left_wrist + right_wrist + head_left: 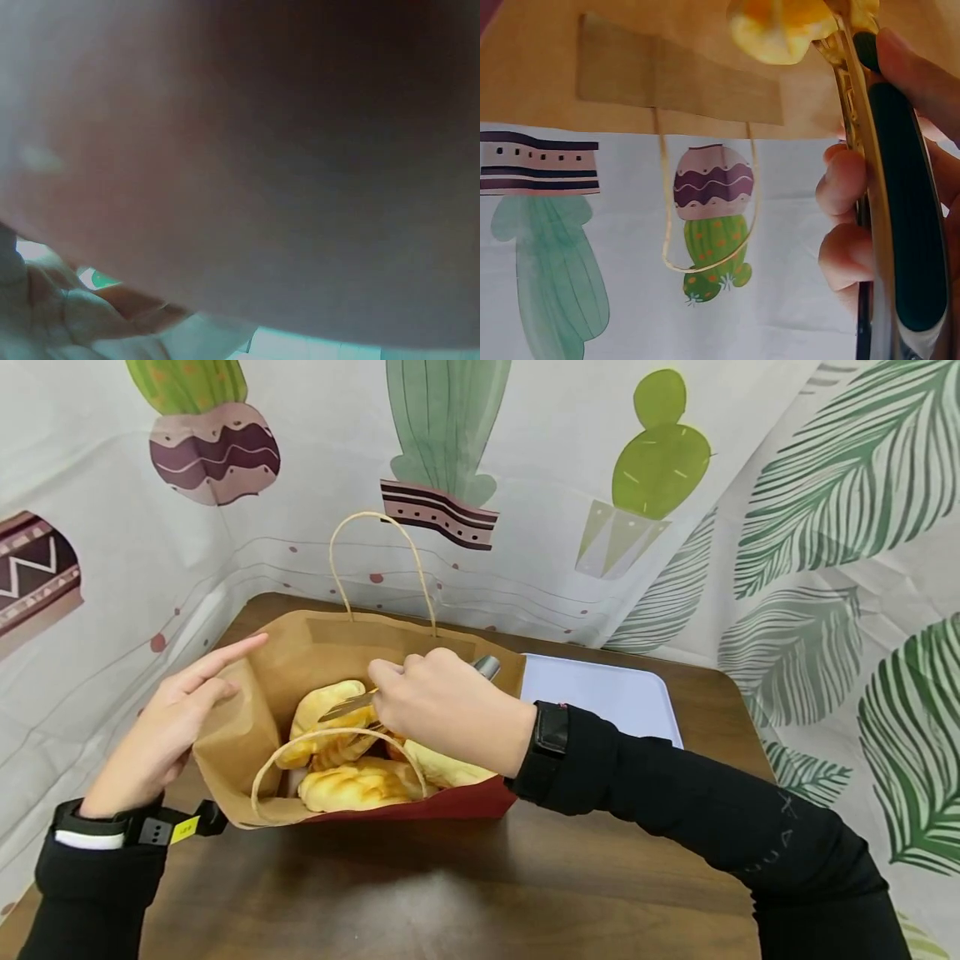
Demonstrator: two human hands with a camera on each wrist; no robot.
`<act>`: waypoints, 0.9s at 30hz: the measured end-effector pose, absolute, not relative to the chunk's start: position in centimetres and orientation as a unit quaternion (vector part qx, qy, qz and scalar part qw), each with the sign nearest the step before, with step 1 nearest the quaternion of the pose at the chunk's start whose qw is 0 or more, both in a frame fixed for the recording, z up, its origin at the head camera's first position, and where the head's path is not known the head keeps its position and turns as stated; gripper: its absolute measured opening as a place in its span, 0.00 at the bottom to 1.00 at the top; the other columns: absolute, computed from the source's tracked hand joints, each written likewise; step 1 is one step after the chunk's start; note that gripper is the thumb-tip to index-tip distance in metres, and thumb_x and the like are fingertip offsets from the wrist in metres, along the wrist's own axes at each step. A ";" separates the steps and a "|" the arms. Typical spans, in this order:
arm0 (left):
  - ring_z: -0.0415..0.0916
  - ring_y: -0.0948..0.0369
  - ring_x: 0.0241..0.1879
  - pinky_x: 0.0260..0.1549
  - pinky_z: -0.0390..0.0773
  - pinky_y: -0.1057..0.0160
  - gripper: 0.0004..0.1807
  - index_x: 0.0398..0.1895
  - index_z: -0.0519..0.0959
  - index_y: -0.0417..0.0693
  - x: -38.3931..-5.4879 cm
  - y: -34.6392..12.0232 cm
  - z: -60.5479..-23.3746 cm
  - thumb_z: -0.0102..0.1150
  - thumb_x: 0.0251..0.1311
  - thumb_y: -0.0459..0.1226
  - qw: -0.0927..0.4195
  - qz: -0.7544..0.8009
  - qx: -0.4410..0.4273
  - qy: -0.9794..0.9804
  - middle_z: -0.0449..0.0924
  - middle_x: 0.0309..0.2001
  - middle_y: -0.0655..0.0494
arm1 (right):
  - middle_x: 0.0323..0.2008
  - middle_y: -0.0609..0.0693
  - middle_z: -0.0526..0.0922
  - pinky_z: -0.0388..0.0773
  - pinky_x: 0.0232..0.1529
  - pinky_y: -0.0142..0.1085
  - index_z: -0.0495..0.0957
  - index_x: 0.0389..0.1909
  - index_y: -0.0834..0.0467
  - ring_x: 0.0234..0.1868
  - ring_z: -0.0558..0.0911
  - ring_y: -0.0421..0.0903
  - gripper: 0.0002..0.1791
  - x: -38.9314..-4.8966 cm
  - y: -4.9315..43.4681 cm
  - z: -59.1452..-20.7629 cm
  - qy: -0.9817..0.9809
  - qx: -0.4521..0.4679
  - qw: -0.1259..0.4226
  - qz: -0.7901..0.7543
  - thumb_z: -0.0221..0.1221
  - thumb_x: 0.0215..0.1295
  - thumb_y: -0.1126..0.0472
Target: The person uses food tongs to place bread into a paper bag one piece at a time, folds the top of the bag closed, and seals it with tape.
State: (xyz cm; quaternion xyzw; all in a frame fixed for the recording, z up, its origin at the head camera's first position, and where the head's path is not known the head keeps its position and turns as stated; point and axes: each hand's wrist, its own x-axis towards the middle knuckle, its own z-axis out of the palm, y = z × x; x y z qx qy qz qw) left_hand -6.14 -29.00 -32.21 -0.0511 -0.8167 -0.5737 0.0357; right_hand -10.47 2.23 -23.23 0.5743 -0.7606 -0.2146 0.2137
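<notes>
My right hand (442,693) grips metal tongs (885,150) with dark green handle pads, reaching over the front of a brown paper bag (420,635). The tips of the tongs point down and left into the bag, over a yellow bread roll (324,700). Below lies a ridged golden bread (360,787), and a paler bread (446,767) sits under my right wrist. My left hand (168,718) is at the bag's left rim, index finger stretched along it and thumb against the paper. Its wrist view is mostly blurred and dark. I cannot tell whether the tongs clamp a roll.
Two twisted paper handles stick up from the bag, the back handle (382,516) upright and the front handle (288,746) across the opening. A pale tray (607,693) lies on the wooden table (600,877) right of the bag. A cactus-print cloth (540,468) hangs behind.
</notes>
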 end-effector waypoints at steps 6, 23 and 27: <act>0.73 0.71 0.35 0.26 0.73 0.74 0.28 0.79 0.71 0.59 -6.4 -29.2 -32.5 0.43 0.82 0.31 0.028 -0.621 -0.057 -0.781 0.69 0.69 0.64 | 0.33 0.44 0.75 0.66 0.22 0.29 0.90 0.39 0.45 0.24 0.78 0.41 0.15 -10.1 2.7 -23.0 -0.759 0.585 0.186 -0.217 0.58 0.77 0.66; 0.66 0.71 0.58 0.37 0.68 0.73 0.28 0.82 0.68 0.58 -6.5 -29.1 -32.5 0.41 0.83 0.31 0.034 -0.587 -0.059 -0.807 0.66 0.75 0.72 | 0.39 0.50 0.74 0.77 0.22 0.37 0.80 0.45 0.58 0.31 0.81 0.44 0.19 -11.6 7.6 -21.3 -0.789 0.573 0.205 -0.082 0.69 0.71 0.46; 0.60 0.72 0.65 0.51 0.64 0.77 0.28 0.82 0.67 0.57 -6.6 -29.2 -32.7 0.42 0.83 0.32 0.032 -0.592 -0.058 -0.803 0.66 0.76 0.72 | 0.36 0.50 0.71 0.72 0.20 0.37 0.81 0.47 0.59 0.25 0.77 0.44 0.19 -11.9 9.7 -21.1 -0.800 0.560 0.215 0.005 0.72 0.69 0.49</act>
